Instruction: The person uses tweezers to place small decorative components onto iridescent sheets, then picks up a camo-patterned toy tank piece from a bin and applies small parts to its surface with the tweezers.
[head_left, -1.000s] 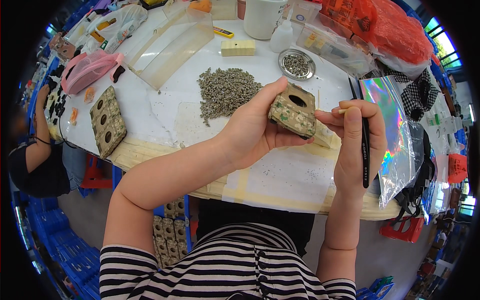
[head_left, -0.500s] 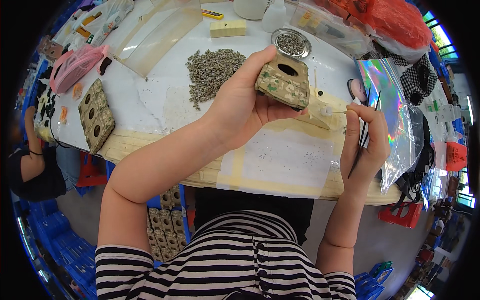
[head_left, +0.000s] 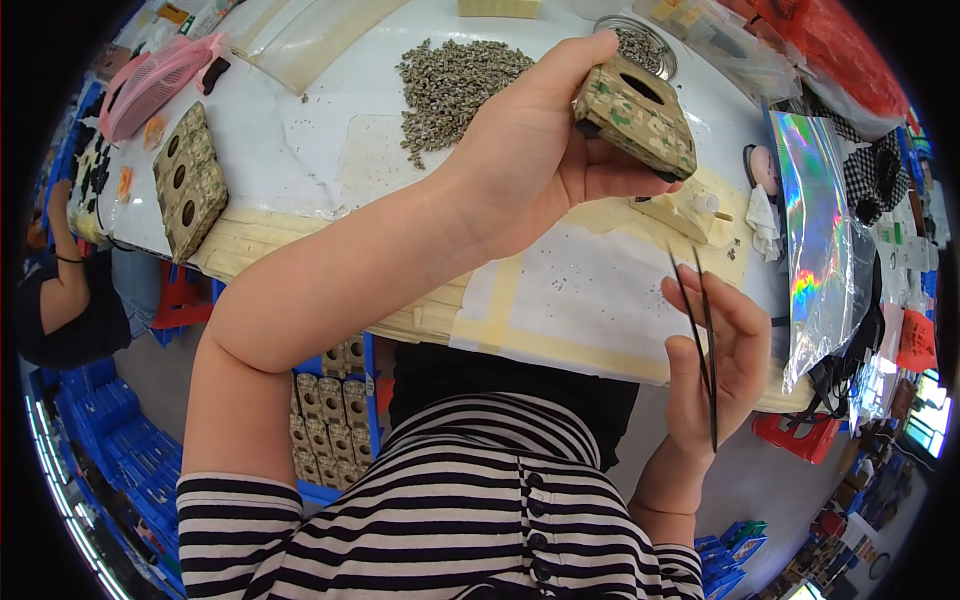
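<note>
My left hand [head_left: 525,150] is closed round a camouflage-patterned case [head_left: 640,118] with an oval hole in its upper face, holding it tilted above the table. The case's underside is mostly hidden. Lower right, my right hand [head_left: 738,350] holds black tweezers [head_left: 709,345], their tips apart and pointing away from me, with nothing between them. Beyond the tweezers, a yellowish block [head_left: 690,218] carries a small white round piece [head_left: 706,203]. Past my left wrist lies a heap of small metallic parts [head_left: 450,85]. More of them fill a round metal dish [head_left: 660,55] behind the case.
A camouflage panel with three holes [head_left: 205,190] lies at the left, near a pink mesh item [head_left: 150,90]. White paper [head_left: 560,300] with tiny specks covers the table's near edge. An iridescent bag [head_left: 810,220] lies right. Another person's arm [head_left: 68,240] shows far left.
My right hand has let go of a thin stick near the yellowish block and drawn nearer, its tweezers now spread. The view has shifted; my left hand still holds the case.
</note>
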